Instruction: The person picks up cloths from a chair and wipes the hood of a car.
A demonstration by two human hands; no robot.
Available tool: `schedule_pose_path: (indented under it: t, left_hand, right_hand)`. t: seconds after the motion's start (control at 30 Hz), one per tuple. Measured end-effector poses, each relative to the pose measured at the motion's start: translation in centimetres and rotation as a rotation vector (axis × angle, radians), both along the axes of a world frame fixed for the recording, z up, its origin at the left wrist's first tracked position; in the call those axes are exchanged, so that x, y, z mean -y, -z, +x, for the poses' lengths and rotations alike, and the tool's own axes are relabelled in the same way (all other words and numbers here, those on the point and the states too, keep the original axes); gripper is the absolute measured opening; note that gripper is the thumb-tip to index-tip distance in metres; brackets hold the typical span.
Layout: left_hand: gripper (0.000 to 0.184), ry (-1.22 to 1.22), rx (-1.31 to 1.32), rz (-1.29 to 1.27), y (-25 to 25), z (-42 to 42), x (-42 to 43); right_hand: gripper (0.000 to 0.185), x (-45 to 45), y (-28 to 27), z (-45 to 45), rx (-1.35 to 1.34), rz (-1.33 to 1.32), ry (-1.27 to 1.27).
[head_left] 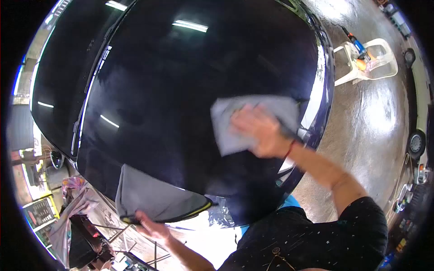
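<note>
The dark, glossy hood of a car (181, 81) fills the middle of the head view. My right hand (257, 128) presses down on a grey microfiber cloth (226, 135) spread on the hood near its front edge. Its fingers lie flat and are blurred by motion. Nearer me, a second grey microfiber cloth (153, 192), with a black and yellow border, drapes over the side of the hood. At that cloth's lower edge is my left hand (152, 227), gripping the border, with some of its fingers hidden.
A white plastic chair (386, 58) stands beyond the car's front, bearing a blue power tool (358, 46). Another vehicle's wheel (416, 143) shows at far right. Lower left are a side mirror (57, 159), a draped cloth (74, 212) and a black case (83, 241).
</note>
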State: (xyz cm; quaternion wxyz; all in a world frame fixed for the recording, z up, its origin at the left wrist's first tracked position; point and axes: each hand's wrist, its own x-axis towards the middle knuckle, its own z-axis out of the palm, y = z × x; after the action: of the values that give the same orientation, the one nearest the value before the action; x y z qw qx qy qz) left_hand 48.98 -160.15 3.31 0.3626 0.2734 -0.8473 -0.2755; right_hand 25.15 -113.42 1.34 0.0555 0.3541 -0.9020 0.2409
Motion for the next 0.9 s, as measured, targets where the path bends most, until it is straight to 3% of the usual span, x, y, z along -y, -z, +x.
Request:
schedule_pose_path:
  t: [0.03, 0.07, 0.1, 0.13, 0.17, 0.2, 0.23, 0.27, 0.3, 0.33, 0.37, 0.43, 0.47, 0.5, 0.53, 0.57, 0.6, 0.63, 0.7, 0.73, 0.77, 0.83, 0.87, 0.9]
  left_hand:
    - [0.050, -0.057, 0.103, 0.028, -4.9, -1.8, -4.6]
    - [0.047, -0.038, 0.026, -0.068, -0.3, 4.4, 2.3]
    - [0.047, -0.080, 0.262, -0.541, -1.8, 5.7, 0.8]
    - [0.047, -0.122, 0.205, -0.382, -2.4, 6.9, 0.0]
    - [0.048, -0.151, 0.148, -0.220, -2.6, 7.7, -0.3]
    - [0.042, -0.064, -0.010, -0.014, -2.4, 7.7, 0.8]
    - [0.039, 0.022, -0.168, 0.192, -2.1, 7.3, 1.8]
    - [0.039, 0.067, 0.166, -0.524, -2.5, 5.8, 0.9]
    - [0.039, -0.553, 0.054, 0.205, -6.9, -2.2, -5.4]
    - [0.049, -0.480, -0.047, 0.158, -6.7, -4.4, -5.9]
    - [0.067, -0.400, -0.157, 0.118, -6.2, -5.7, -5.2]
    - [0.069, -0.164, -0.073, -0.264, -3.9, -4.4, -2.0]
    - [0.057, 0.031, 0.081, -0.891, -4.7, -4.4, -1.2]
    - [0.051, -0.006, 0.149, -0.843, -4.5, -3.5, -1.3]
    - [0.051, 0.027, 0.055, -0.548, -3.7, -1.3, 1.0]
    - [0.051, 0.052, -0.038, -0.251, -3.0, 0.7, 3.1]
    - [0.053, 0.141, -0.002, -0.741, -5.2, -1.3, -0.2]
    - [0.053, 0.139, -0.006, -0.742, -5.1, -0.4, 0.0]
    - [0.047, -0.090, -0.217, 0.197, -4.2, 1.9, 1.0]
    - [0.045, -0.216, -0.216, 0.122, -3.9, 1.5, 0.6]
    - [0.040, -0.311, -0.114, -0.109, -4.6, -0.8, -2.1]
    - [0.044, -0.259, -0.199, -0.136, -3.7, -2.8, -2.9]
    - [0.051, -0.343, -0.336, 0.220, -6.1, -5.6, -6.1]
    - [0.051, -0.341, -0.346, 0.214, -6.4, -5.4, -5.7]
  right_hand:
    - [0.072, -3.2, 0.3, -4.2, -0.251, 0.081, 0.148]
    - [0.069, -7.0, 1.2, -9.5, -0.291, 0.141, 0.268]
    - [0.064, -9.3, 3.3, -15.4, -0.198, -0.011, 0.541]
    - [0.064, -11.6, 6.2, -22.5, -0.312, 0.110, 0.608]
    - [0.061, -9.2, 4.5, -25.8, -0.297, 0.274, 0.719]
    - [0.059, -4.6, 1.3, -26.8, -0.144, 0.016, 0.729]
    - [0.058, 0.4, 0.9, -25.6, -0.311, 0.023, 0.597]
    - [0.060, 5.1, -1.2, -22.0, -0.268, 0.021, 0.410]
    - [0.068, 8.9, -2.4, -16.7, -0.208, 0.066, 0.278]
    - [0.073, 11.1, -0.7, -11.4, -0.275, 0.050, 0.133]
    - [0.074, 12.2, -1.4, -6.3, -0.101, 0.083, -0.049]
    - [0.072, 8.2, 0.0, -1.2, 0.112, -0.058, -0.145]
    - [0.069, 4.5, 1.2, -2.2, 0.175, -0.207, -0.049]
    - [0.058, 0.0, -0.2, -3.4, 0.005, 0.011, 0.135]
    - [0.052, -5.4, 2.9, -6.2, -0.150, -0.054, 0.270]
    - [0.053, -9.6, 3.8, -8.2, -0.199, 0.055, 0.536]
    - [0.062, -14.5, 6.6, -11.0, -0.008, -0.089, 0.823]
    - [0.067, -20.3, 12.8, -13.7, -0.132, 0.198, 0.838]
    - [0.064, -12.2, 7.0, -9.2, 0.203, -0.190, 1.038]
    - [0.070, -8.7, 5.5, -4.4, 0.045, -0.101, 0.762]
    - [0.082, -5.0, 2.9, 0.3, 0.118, -0.106, 0.576]
    - [0.093, -0.3, 1.8, 10.6, 0.382, -0.053, 0.267]
    - [0.092, 1.4, 1.9, 14.9, 0.500, -0.076, 0.096]
    - [0.087, 2.1, 1.0, 16.6, 0.634, -0.185, -0.049]
